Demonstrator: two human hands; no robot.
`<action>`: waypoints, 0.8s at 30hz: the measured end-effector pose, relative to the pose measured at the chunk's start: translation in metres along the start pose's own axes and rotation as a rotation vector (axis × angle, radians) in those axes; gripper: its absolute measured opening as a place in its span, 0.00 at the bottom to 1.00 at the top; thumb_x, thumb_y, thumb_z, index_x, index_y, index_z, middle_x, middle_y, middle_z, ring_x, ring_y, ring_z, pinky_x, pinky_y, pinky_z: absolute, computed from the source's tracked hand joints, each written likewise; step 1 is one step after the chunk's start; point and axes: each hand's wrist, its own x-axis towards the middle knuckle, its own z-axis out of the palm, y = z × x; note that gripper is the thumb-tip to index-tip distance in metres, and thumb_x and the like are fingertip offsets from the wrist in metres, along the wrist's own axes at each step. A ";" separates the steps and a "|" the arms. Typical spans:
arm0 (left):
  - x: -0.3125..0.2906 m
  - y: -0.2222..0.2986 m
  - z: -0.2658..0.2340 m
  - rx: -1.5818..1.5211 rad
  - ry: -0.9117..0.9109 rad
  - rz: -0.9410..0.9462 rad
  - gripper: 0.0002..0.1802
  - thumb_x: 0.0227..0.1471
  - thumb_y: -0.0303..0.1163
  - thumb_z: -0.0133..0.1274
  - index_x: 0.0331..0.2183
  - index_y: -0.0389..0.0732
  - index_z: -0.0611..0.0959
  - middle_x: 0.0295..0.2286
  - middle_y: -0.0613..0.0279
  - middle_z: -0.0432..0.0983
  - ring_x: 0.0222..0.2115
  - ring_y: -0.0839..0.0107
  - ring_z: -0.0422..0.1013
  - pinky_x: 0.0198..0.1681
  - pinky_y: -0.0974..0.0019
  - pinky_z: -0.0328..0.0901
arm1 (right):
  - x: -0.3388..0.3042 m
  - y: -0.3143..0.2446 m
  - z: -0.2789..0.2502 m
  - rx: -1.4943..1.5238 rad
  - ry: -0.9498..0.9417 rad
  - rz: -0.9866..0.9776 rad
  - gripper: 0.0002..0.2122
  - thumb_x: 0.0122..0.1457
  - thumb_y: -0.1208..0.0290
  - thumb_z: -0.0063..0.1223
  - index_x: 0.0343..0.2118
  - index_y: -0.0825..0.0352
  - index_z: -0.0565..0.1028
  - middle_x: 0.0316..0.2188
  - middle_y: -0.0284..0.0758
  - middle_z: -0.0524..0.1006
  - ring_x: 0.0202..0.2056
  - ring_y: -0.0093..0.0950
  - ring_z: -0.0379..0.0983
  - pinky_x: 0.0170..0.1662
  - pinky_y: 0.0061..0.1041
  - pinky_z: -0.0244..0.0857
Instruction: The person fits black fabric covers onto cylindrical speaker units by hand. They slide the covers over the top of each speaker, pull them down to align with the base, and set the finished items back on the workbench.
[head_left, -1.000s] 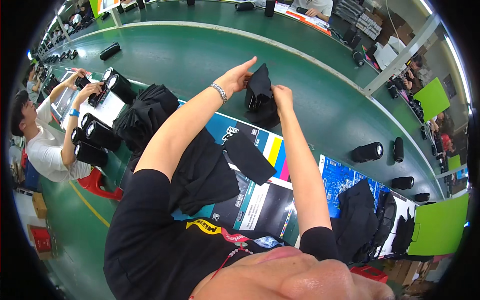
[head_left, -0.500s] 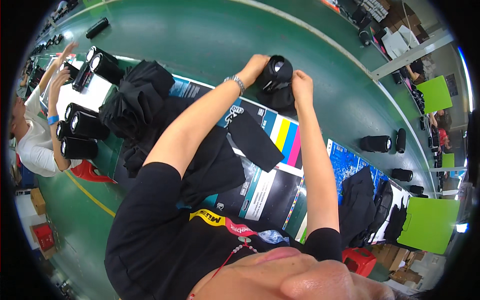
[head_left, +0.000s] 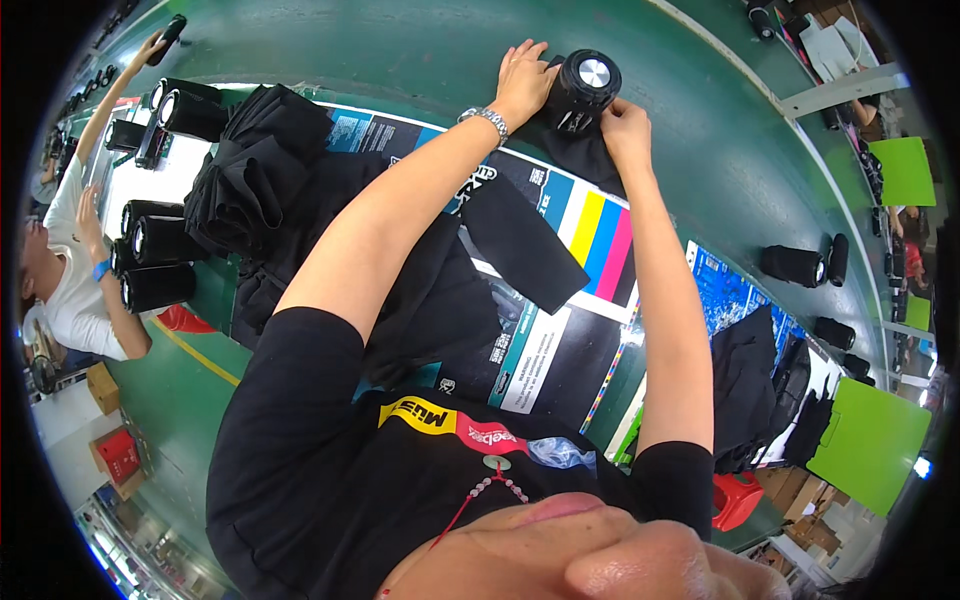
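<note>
A black cylindrical speaker [head_left: 578, 100] stands tilted at the far side of the table, its round silver end facing up. Black cloth [head_left: 588, 162], which looks like a bag, lies around and below its lower part. My left hand [head_left: 522, 88] rests against the speaker's left side with its fingers stretched out. On the right side, the fingers of my right hand [head_left: 628, 132] are pinched together at the cloth beside the speaker; the exact grip is partly hidden. A flat black cloth bag [head_left: 525, 245] lies between my forearms.
A heap of black cloth bags [head_left: 265, 175] lies at left, near several black speakers [head_left: 165, 245]. Printed sheets [head_left: 545, 370] cover the near table. More black cloth [head_left: 745, 390] and speakers [head_left: 793, 265] are at right. A co-worker [head_left: 85, 275] reaches across the left end.
The speaker's silver end has come into clear view, turned upward. My left hand has spread its fingers against its side. At the left, the co-worker has grasped a speaker farther off.
</note>
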 end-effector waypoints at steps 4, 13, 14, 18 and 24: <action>0.004 0.004 0.006 0.025 -0.053 0.059 0.17 0.54 0.39 0.47 0.30 0.37 0.85 0.51 0.54 0.68 0.57 0.57 0.56 0.60 0.53 0.45 | -0.004 -0.001 -0.013 -0.120 -0.065 0.055 0.11 0.50 0.63 0.49 0.31 0.63 0.79 0.32 0.46 0.78 0.38 0.46 0.74 0.42 0.38 0.67; 0.042 0.096 -0.049 -0.704 -0.132 -0.580 0.18 0.50 0.43 0.50 0.40 0.43 0.82 0.44 0.53 0.74 0.47 0.51 0.68 0.52 0.57 0.60 | -0.008 0.007 -0.030 -0.312 -0.120 0.064 0.13 0.52 0.60 0.53 0.36 0.61 0.80 0.37 0.44 0.78 0.42 0.44 0.74 0.46 0.37 0.68; 0.043 0.115 -0.061 -0.544 -0.206 -0.281 0.23 0.49 0.46 0.52 0.43 0.43 0.80 0.42 0.51 0.75 0.46 0.52 0.69 0.49 0.59 0.63 | -0.009 0.010 -0.032 -0.309 -0.097 0.042 0.12 0.52 0.60 0.53 0.34 0.61 0.80 0.35 0.44 0.78 0.41 0.43 0.74 0.45 0.37 0.69; 0.035 0.151 -0.103 0.035 -0.379 0.199 0.35 0.39 0.56 0.60 0.42 0.38 0.77 0.36 0.47 0.77 0.38 0.55 0.73 0.41 0.61 0.67 | -0.021 0.005 -0.041 -0.207 -0.015 0.071 0.16 0.53 0.55 0.53 0.29 0.65 0.80 0.31 0.46 0.78 0.39 0.43 0.75 0.43 0.38 0.69; 0.028 0.126 -0.122 -0.702 -0.242 -0.481 0.29 0.49 0.51 0.56 0.40 0.33 0.76 0.32 0.59 0.77 0.32 0.66 0.75 0.35 0.67 0.70 | -0.040 0.002 -0.033 0.739 0.046 0.303 0.35 0.48 0.34 0.50 0.28 0.73 0.78 0.29 0.44 0.79 0.29 0.35 0.75 0.35 0.32 0.66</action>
